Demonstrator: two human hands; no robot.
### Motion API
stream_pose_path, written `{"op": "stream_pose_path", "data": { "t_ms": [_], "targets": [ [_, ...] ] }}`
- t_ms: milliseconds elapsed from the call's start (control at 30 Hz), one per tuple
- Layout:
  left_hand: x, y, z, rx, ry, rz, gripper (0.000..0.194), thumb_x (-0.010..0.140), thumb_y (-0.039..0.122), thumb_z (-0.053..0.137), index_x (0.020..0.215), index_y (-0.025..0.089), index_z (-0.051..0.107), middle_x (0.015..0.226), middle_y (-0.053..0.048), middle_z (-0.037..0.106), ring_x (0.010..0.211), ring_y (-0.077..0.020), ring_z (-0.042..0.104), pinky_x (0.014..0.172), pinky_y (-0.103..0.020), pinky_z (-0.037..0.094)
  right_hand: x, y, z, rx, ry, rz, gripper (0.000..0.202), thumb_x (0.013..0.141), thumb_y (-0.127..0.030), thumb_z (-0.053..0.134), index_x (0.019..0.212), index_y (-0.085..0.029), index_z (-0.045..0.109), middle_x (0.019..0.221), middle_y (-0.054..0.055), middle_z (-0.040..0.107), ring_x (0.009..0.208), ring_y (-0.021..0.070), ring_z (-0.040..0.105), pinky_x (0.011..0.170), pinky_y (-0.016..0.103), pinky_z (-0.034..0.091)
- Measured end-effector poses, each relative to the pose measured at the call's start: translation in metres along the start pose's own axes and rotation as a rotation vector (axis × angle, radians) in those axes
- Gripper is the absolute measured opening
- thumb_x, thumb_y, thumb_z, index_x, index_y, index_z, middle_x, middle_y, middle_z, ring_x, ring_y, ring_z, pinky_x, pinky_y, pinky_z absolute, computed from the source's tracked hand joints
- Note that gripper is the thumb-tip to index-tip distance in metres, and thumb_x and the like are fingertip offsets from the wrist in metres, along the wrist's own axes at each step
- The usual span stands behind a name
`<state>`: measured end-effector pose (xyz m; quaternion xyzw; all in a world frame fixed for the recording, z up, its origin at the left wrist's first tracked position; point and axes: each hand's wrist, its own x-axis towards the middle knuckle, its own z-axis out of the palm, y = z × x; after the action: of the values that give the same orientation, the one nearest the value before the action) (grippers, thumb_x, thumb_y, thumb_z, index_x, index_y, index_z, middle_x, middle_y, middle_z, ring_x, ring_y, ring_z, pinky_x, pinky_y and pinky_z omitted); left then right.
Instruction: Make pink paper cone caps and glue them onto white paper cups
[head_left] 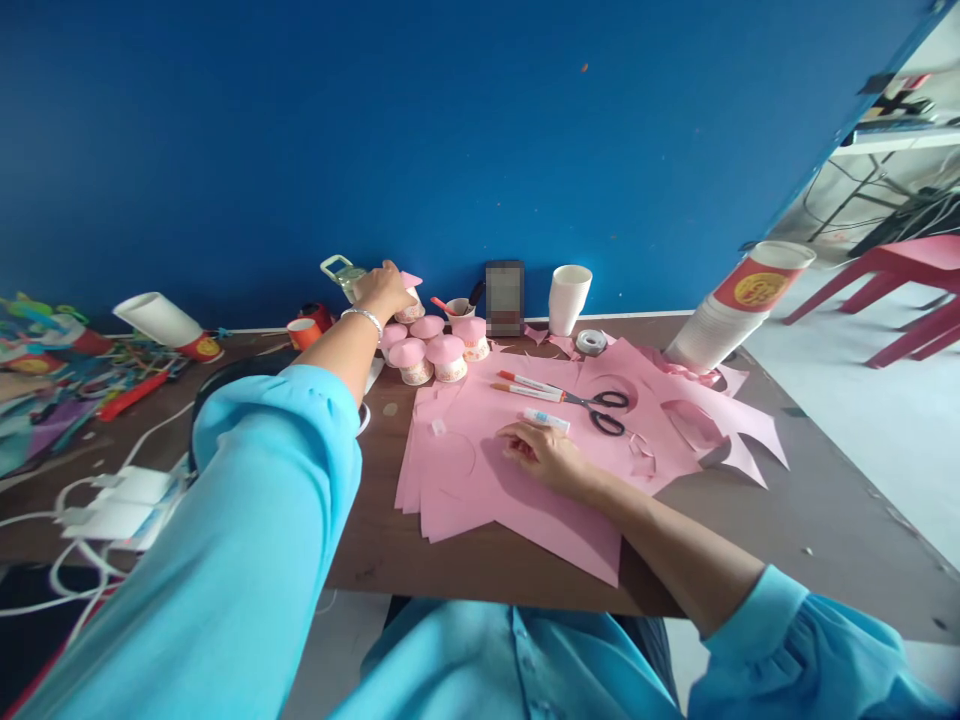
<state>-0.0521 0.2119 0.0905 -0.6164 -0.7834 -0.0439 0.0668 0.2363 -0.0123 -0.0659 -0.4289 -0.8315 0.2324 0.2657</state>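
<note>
Six small cups with pink cone tops point(447, 349) stand bunched toward the back of the brown table point(360, 560), near the blue wall point(450, 130). The left hand point(384, 290) reaches to the rear of this bunch. The rearmost cup point(411, 304) lies at its 3 o'clock, right beside the fingers, and the other five spread from its 4 to 6 o'clock. The back of the hand hides the fingertips, so I cannot tell whether they are closed on that cup or merely next to it. A clear container with a pale green handle point(345, 276) sits at this hand's 9 to 10 o'clock, and an orange cup point(304, 333) at its 8 o'clock.

The right hand point(551, 456) rests over layered pink paper point(517, 500), fingers loosely curled under; whether they pinch anything cannot be seen. A glue stick point(546, 420) lies just beyond it at 12 o'clock. Two markers point(527, 391) are farther out, at 11 to 12 o'clock, and black-handled scissors point(606, 424) at 1 to 2 o'clock. A tape roll point(591, 343) is at 1 o'clock, and a leaning stack of paper cups point(739, 305) at 2 o'clock.
</note>
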Motion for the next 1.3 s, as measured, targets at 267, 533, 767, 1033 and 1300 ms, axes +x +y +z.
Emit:
{"op": "stream_pose_path", "data": {
  "t_ms": [267, 533, 767, 1033, 1300],
  "targets": [
    [-0.014, -0.007, -0.034, -0.051, 0.061, -0.028, 0.088, 0.067, 0.042, 0.08, 0.144, 0.012, 0.052, 0.139, -0.022, 0.066, 0.128, -0.0405, 0.063, 0.1, -0.045, 0.052, 0.0, -0.001, 0.0, 0.0, -0.001, 0.015, 0.029, 0.09, -0.013, 0.064, 0.116, -0.022, 0.072, 0.098, 0.005, 0.078, 0.084, 0.0174, 0.072, 0.073, 0.027, 0.054],
    [-0.032, -0.041, -0.061, -0.289, 0.204, 0.13, 0.079, 0.071, 0.049, 0.083, 0.136, 0.011, 0.059, 0.117, -0.007, 0.074, 0.12, -0.0283, 0.065, 0.103, -0.04, 0.047, 0.0, 0.001, 0.0, 0.018, 0.016, -0.009, 0.028, 0.089, -0.015, 0.064, 0.115, -0.024, 0.072, 0.098, 0.005, 0.078, 0.084, 0.0179, 0.07, 0.074, 0.027, 0.054],
    [-0.029, -0.037, -0.047, -0.311, 0.114, 0.015, 0.064, 0.068, 0.042, 0.086, 0.125, 0.02, 0.066, 0.094, -0.005, 0.078, 0.098, -0.0293, 0.073, 0.088, -0.038, 0.055, 0.001, 0.001, 0.0, 0.011, 0.047, -0.012, 0.027, 0.089, -0.013, 0.063, 0.112, -0.022, 0.073, 0.093, 0.005, 0.077, 0.081, 0.0173, 0.07, 0.073, 0.026, 0.054],
    [-0.032, -0.035, -0.055, -0.265, 0.177, 0.063, 0.058, 0.077, 0.041, 0.081, 0.127, 0.017, 0.066, 0.122, -0.011, 0.074, 0.109, -0.0298, 0.067, 0.095, -0.041, 0.053, 0.0, 0.0, -0.003, 0.031, 0.028, -0.005, 0.025, 0.09, -0.014, 0.065, 0.113, -0.022, 0.072, 0.097, 0.006, 0.077, 0.086, 0.0178, 0.071, 0.074, 0.027, 0.055],
    [-0.099, -0.024, -0.108, -0.314, 0.274, 0.311, 0.054, 0.08, 0.038, 0.079, 0.128, 0.016, 0.067, 0.128, -0.007, 0.072, 0.112, -0.0252, 0.064, 0.103, -0.036, 0.049, 0.0, -0.006, -0.002, 0.165, 0.196, 0.0, 0.047, 0.09, -0.018, 0.066, 0.135, -0.025, 0.057, 0.11, 0.007, 0.074, 0.086, 0.0186, 0.071, 0.081, 0.035, 0.062]
  ]
}}
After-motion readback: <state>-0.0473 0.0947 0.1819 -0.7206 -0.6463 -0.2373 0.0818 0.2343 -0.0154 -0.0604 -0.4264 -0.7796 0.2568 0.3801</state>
